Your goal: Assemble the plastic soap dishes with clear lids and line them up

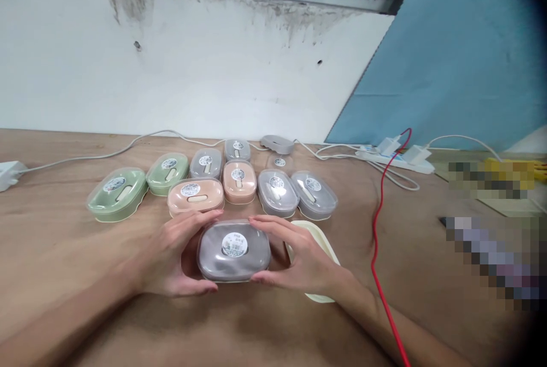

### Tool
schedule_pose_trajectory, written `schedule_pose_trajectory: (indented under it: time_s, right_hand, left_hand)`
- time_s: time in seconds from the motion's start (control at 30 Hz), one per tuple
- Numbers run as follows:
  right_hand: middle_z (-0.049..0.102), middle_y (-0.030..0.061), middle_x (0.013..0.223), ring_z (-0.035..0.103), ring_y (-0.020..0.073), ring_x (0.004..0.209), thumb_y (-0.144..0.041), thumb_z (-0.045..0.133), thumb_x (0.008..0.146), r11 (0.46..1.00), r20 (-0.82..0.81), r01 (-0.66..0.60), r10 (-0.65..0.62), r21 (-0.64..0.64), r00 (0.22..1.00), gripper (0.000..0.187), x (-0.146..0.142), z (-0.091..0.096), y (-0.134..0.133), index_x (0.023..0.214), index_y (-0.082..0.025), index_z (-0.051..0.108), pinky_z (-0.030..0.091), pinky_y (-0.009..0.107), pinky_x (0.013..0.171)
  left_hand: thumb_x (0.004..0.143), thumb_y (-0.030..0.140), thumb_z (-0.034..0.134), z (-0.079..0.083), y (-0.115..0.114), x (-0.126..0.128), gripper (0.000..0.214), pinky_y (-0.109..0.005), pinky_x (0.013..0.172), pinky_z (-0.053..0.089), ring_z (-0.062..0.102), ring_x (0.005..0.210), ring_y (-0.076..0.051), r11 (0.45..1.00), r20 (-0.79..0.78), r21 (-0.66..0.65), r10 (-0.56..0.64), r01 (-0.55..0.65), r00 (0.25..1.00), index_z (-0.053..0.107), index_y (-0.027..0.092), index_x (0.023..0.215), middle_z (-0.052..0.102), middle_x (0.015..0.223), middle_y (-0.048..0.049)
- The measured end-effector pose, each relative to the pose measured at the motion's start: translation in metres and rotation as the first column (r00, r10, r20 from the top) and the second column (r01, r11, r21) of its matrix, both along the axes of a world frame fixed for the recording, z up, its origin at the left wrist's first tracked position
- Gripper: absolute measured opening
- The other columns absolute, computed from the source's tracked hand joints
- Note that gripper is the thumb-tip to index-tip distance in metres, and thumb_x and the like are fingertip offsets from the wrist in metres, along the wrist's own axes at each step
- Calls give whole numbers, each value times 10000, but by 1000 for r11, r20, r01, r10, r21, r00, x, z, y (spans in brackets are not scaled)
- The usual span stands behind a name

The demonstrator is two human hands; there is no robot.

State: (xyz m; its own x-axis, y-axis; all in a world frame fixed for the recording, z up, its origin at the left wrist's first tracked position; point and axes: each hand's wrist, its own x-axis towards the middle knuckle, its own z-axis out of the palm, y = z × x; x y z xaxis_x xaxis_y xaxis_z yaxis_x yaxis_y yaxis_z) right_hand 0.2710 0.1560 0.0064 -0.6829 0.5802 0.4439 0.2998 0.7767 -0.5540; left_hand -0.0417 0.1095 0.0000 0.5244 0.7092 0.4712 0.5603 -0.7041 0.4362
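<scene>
A grey oval box (233,250) with a clear lid and a round white sticker rests on the wooden table (64,253) in front of me. My left hand (171,256) grips its left side, fingers curled round the edge. On its right side my right hand (299,259) holds it the same way. Behind my right hand lies a cream box (318,239), partly hidden. Further back stand several like boxes: green (117,193), pink (195,196) and grey (314,194).
A red cable (378,253) runs down the table at the right. A white power strip (395,159) with plugs and white cords lies at the back right. A white adapter (8,173) sits at the far left. A white wall rises behind.
</scene>
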Motion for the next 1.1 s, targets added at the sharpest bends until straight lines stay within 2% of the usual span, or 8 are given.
schedule_pose_trajectory:
  time_s: [0.1, 0.2, 0.37, 0.63, 0.73, 0.87, 1.0, 1.1]
  right_hand:
    - [675, 132, 1461, 688, 295, 1318, -542, 926, 774, 1000, -20, 2, -1, 25, 1000, 835, -2, -2, 0, 1473, -240, 585, 592, 419, 1086]
    - [675, 127, 1465, 684, 297, 1322, -557, 927, 768, 1000, -28, 5, -4, 23, 1000, 845, -3, -6, 0, 1472, -243, 579, 587, 421, 1095]
    - [660, 95, 1492, 686, 281, 1319, -502, 939, 767, 999, -15, 9, -9, -42, 1000, 864, 0, -9, 2, 1502, -282, 543, 592, 395, 1091]
    - [674, 98, 1469, 694, 278, 1304, -535, 951, 736, 999, 31, -8, 9, -42, 999, 892, 2, -5, 5, 1500, -267, 578, 595, 386, 1085]
    - [674, 92, 1468, 701, 267, 1293, -525, 953, 738, 996, 32, -31, 33, -82, 999, 887, 3, -6, 7, 1500, -271, 577, 601, 367, 1071]
    - [668, 88, 1476, 694, 277, 1302, -504, 956, 737, 994, 29, -44, 47, -97, 998, 890, 3, -7, 10, 1506, -287, 564, 594, 374, 1074]
    - [692, 63, 1438, 716, 257, 1250, -480, 986, 705, 989, 21, -72, 75, -128, 997, 924, 3, -6, 10, 1503, -322, 546, 603, 346, 1024]
    - [659, 67, 1479, 703, 249, 1267, -444, 979, 734, 988, 40, -106, 111, -109, 993, 921, 3, -5, 10, 1532, -347, 530, 592, 347, 1034]
  left_hand:
    - [768, 505, 842, -3, 0, -1, 985, -546, 1072, 595, 655, 1322, -388, 999, -45, -34, 35, -37, 998, 364, 281, 1599, 624, 1488, -158]
    - [760, 470, 852, -6, 0, 0, 941, -512, 1055, 599, 667, 1299, -372, 999, -11, -26, 23, -23, 1000, 410, 267, 1566, 651, 1443, -145]
    - [768, 494, 887, -5, 3, -1, 890, -480, 1064, 597, 678, 1273, -344, 1000, 52, -24, 7, -6, 999, 465, 281, 1522, 665, 1425, -123]
    - [776, 561, 895, 0, 2, 1, 859, -456, 1017, 613, 696, 1227, -343, 999, 26, -42, 1, 0, 1000, 522, 250, 1484, 684, 1384, -123]
    - [750, 614, 899, -1, 2, 1, 874, -457, 993, 626, 708, 1209, -340, 999, 28, -32, 7, -6, 1000, 547, 257, 1466, 700, 1359, -132]
    - [750, 594, 913, -5, 3, 0, 863, -443, 1017, 625, 709, 1224, -322, 1000, 29, 0, -2, 2, 1000, 558, 273, 1467, 708, 1358, -117]
    - [745, 602, 922, -10, 4, -3, 904, -454, 1046, 624, 701, 1265, -324, 1000, 36, 8, -9, 9, 999, 548, 297, 1510, 697, 1407, -116]
    - [750, 614, 917, -12, 3, -5, 938, -472, 1051, 627, 702, 1278, -338, 999, 19, 33, -13, 12, 1000, 531, 303, 1547, 686, 1442, -127]
